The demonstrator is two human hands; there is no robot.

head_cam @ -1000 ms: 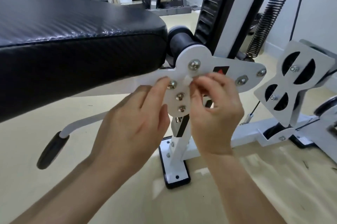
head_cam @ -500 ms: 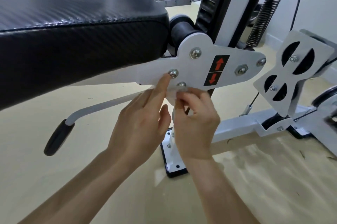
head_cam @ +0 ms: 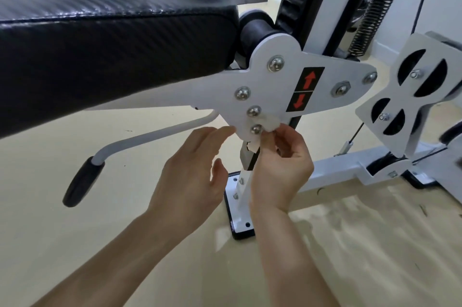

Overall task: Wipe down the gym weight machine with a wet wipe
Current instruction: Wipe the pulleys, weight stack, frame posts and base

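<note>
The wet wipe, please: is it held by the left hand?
No, the right hand pinches the wet wipe against the white plate; the left hand holds nothing.

A black sticker (head_cam: 305,88) on the machine's white bracket plate (head_cam: 270,87) shows red up and down arrows; no words legible.

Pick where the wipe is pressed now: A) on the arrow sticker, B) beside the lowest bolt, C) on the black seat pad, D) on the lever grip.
B: the right hand pinches the wipe against the white plate, beside the lowest bolt.
</note>
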